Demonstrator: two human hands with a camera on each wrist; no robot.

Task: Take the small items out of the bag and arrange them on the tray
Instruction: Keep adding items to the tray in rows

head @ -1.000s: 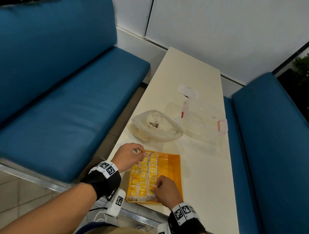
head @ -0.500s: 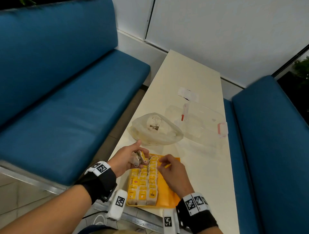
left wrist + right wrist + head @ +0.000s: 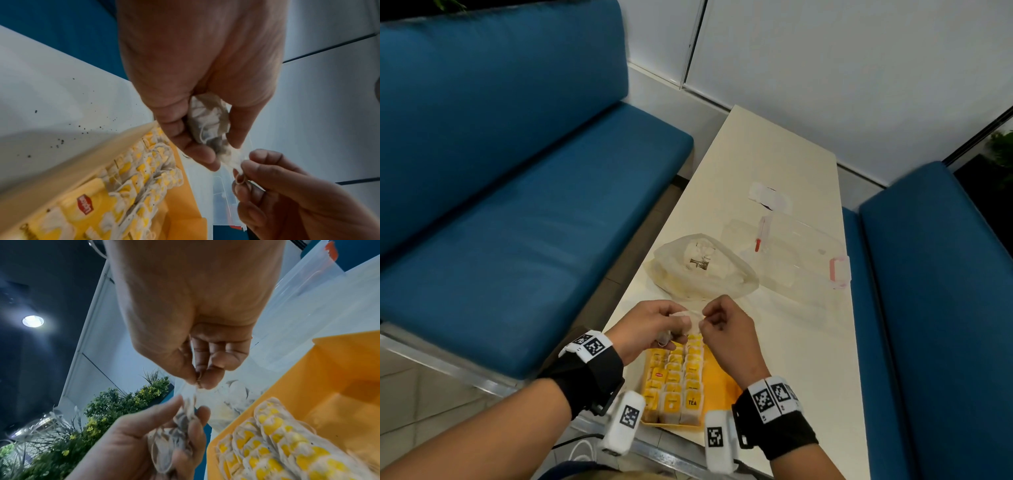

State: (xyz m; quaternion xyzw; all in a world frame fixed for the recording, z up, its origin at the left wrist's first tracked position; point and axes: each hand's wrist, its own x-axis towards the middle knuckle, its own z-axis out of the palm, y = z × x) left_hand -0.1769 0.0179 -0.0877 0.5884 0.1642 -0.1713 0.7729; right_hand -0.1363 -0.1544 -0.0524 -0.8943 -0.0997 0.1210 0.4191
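Note:
Both hands hover over the far end of the orange tray (image 3: 722, 380), which carries rows of yellow-tagged tea bags (image 3: 676, 377). My left hand (image 3: 676, 325) grips a crumpled tea bag (image 3: 207, 123) in its curled fingers. My right hand (image 3: 705, 320) pinches the loose end of that same tea bag (image 3: 690, 318) between thumb and forefinger. The right wrist view shows the pinch (image 3: 197, 383) just above the left hand's bundle (image 3: 176, 431). The translucent plastic bag (image 3: 702, 267) lies just beyond the tray, with a binder clip showing through it.
A clear plastic box (image 3: 794, 253) with pink latches sits right of the bag, and a white paper scrap (image 3: 770, 197) lies farther back. Blue benches flank the narrow cream table (image 3: 774, 150). Tea crumbs dot the tabletop (image 3: 61, 141) left of the tray.
My right hand left the near end of the tray and came up to the far end. My left hand lifted a tea bag off the tray, and both hands now hold it.

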